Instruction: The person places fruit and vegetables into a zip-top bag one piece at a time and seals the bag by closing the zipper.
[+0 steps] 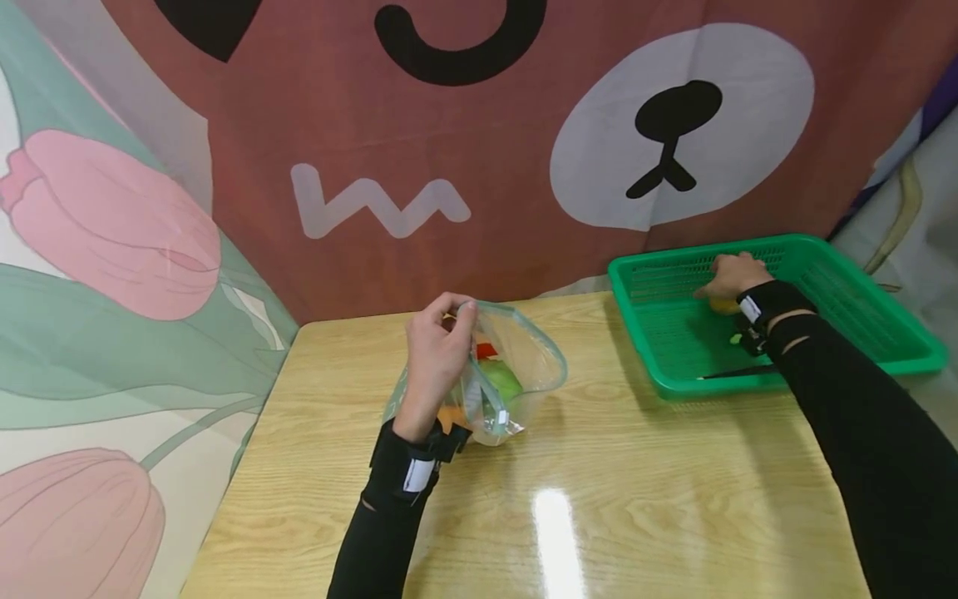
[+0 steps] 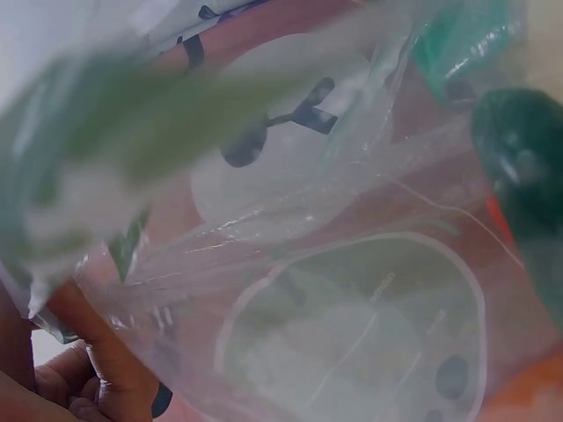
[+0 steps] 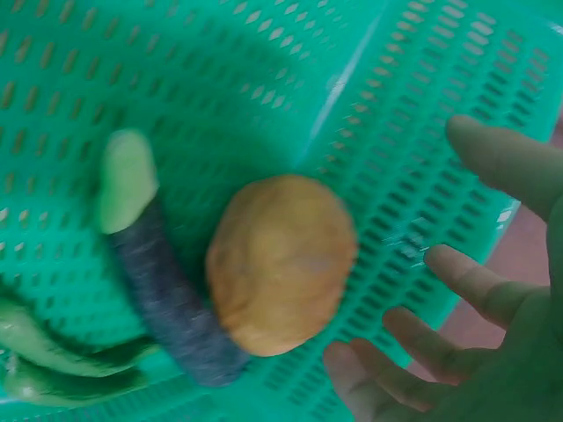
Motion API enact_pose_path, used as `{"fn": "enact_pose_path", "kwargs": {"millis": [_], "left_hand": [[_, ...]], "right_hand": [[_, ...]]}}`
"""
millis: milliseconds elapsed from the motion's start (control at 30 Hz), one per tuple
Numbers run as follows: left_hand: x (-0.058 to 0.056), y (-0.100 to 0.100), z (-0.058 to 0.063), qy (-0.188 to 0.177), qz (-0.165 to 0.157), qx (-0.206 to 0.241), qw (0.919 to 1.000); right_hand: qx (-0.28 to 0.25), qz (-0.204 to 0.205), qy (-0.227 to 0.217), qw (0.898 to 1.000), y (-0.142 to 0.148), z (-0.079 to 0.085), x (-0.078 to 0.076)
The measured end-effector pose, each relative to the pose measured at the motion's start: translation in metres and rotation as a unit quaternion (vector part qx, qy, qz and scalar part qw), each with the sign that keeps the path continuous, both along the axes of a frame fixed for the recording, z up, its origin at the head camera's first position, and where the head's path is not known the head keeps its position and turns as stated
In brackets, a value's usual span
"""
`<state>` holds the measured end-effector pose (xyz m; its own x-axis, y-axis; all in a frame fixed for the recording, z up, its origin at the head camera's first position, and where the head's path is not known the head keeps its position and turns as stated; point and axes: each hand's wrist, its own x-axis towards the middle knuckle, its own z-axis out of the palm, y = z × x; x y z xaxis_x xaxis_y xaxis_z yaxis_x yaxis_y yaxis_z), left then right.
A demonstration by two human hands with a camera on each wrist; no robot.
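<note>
My left hand (image 1: 437, 353) pinches the rim of a clear zip bag (image 1: 542, 366) standing over the table, its mouth spread toward the right. Inside the bag show a light green item (image 1: 501, 378), a red piece and something orange; a dark green item (image 2: 528, 176) fills the right of the left wrist view. My right hand (image 1: 737, 274) is down in the green basket (image 1: 644, 333). Its fingers are spread beside a round yellow-brown item (image 3: 281, 264) resembling a potato, with a gap between. Against that item lies a toy eggplant (image 3: 167, 290) with a pale green cap.
Green chili peppers (image 3: 66, 360) lie near the eggplant. The basket sits at the back right of the wooden table (image 1: 629, 499), by a brown cloth (image 1: 486, 150) with a bear print. A flowered cloth (image 1: 112, 349) hangs on the left.
</note>
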<state>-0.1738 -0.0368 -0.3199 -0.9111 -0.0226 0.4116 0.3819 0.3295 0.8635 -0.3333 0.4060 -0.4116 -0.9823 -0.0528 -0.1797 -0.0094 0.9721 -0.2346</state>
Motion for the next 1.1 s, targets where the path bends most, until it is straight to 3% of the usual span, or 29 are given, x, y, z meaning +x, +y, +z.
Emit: {"fn": "enact_pose_path", "kwargs": {"millis": [100,333,800,1100], "left_hand": [[-0.006,-0.004,-0.008,0.009,-0.003,0.003,0.9999],[-0.006,-0.007,-0.009,0.015,-0.012,0.004,0.9998],[-0.004,-0.006,-0.013,0.009,-0.015,0.016,0.9997],[-0.004,-0.007,-0.013,0.007,-0.020,0.021,0.9996]], "right_hand": [[0.004,-0.007,-0.017,1.000,0.008,-0.004,-0.002],[-0.031,-0.012,-0.061,0.998,0.027,-0.016,0.003],[-0.024,-0.040,0.006,0.999,0.026,-0.040,0.005],[-0.030,-0.043,-0.001,0.999,0.025,-0.042,0.008]]}}
